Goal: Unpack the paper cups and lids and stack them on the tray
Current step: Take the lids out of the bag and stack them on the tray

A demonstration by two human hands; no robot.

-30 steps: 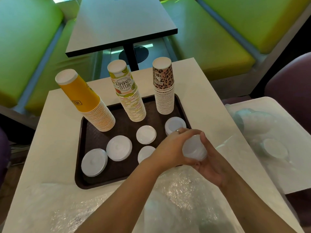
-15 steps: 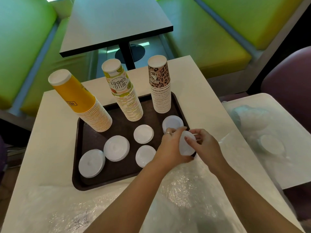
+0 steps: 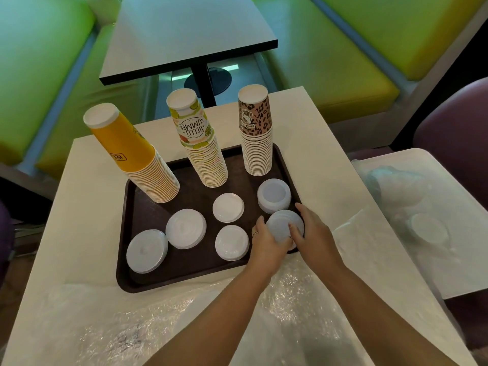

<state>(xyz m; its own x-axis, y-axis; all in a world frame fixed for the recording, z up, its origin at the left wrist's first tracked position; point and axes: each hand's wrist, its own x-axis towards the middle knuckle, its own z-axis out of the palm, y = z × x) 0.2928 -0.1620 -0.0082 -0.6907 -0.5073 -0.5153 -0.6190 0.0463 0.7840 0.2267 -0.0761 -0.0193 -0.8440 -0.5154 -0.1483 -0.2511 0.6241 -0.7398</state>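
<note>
Nearest the viewer, crumpled clear plastic wrapping (image 3: 163, 326) lies spread over the front of the cream rectangular table (image 3: 87, 180), apparently emptied of its contents.

Just beyond it, the left hand (image 3: 266, 247) and the right hand (image 3: 314, 233) close from either side on a short stack of white round plastic lids (image 3: 284, 225), fingers curled round its edge. The stack sits at the near right corner of the dark brown rectangular plastic tray (image 3: 184, 270); whether it rests fully on the tray floor cannot be told.

On the tray, five further piles of white lids (image 3: 186, 228) lie flat in two loose rows.

At the far side of the tray stand three inverted stacks of paper cups: an orange stack (image 3: 132, 151) leaning left, a "Hello Summer" printed stack (image 3: 198, 141), and a leopard-print stack (image 3: 256, 130).

To the right, on a separate white table (image 3: 433, 281), more lids in clear wrapping (image 3: 425, 228) lie unopened.

Judgement: the cups appear done; lid stacking is well advanced. The held stack needs releasing, and the wrapped lids to the right seem to remain.
</note>
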